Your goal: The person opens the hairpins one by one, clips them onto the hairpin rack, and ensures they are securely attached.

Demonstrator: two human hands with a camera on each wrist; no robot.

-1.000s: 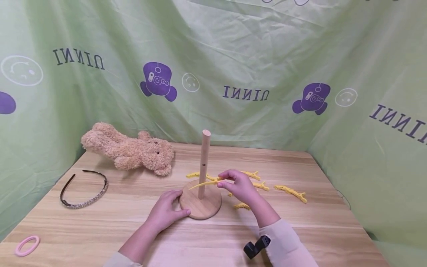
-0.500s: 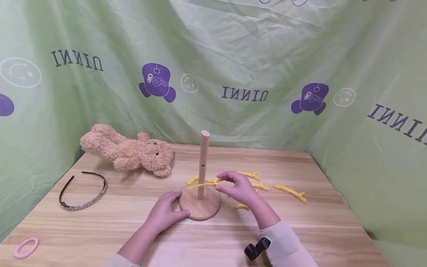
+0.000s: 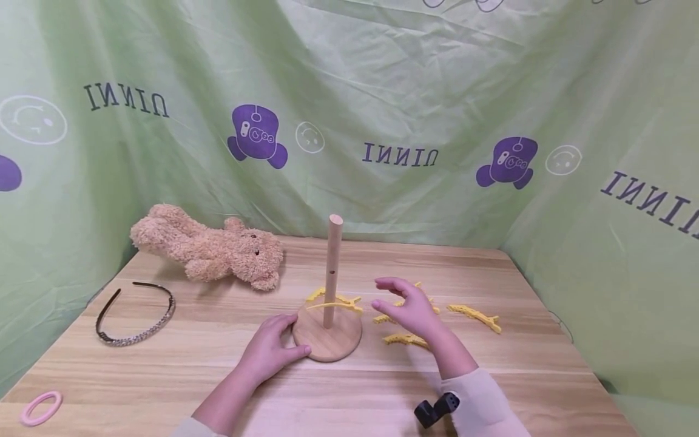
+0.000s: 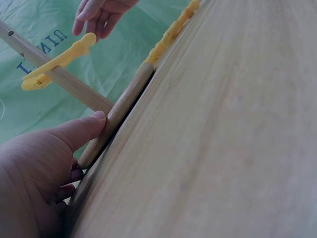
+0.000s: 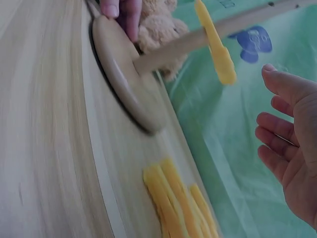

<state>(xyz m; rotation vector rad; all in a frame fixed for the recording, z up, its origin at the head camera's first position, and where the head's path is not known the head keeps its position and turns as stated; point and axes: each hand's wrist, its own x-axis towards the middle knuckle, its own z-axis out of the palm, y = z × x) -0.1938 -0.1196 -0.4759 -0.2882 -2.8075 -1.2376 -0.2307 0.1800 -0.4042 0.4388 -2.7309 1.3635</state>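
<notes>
The yellow clip [image 4: 75, 50] hugs the pole [image 3: 334, 261] of the wooden stand [image 3: 333, 343] and might slip down if its bite is weak. Right of the stand, the right hand [image 3: 408, 309] is spread, holding nothing; if the left hand [image 3: 273, 346] frees the stand's edge, bumps could tip it.

The stand [image 3: 327, 346] looks like smooth, pale wood with a soft satin finish, and the table [image 3: 306, 400] has streaky wood grain with a low sheen. Those clips [image 3: 473, 317] seem to be yellow plastic, bumpy along their length. The teddy bear [image 3: 210, 250] is shaggy, matt plush. The headband [image 3: 139, 336] glitters, rough with sparkly bits; the ring [image 3: 34, 422] looks smooth. The curtain [image 3: 349, 85] is creased cloth, faintly shiny; the sleeve [image 3: 486, 400], matt fabric.
</notes>
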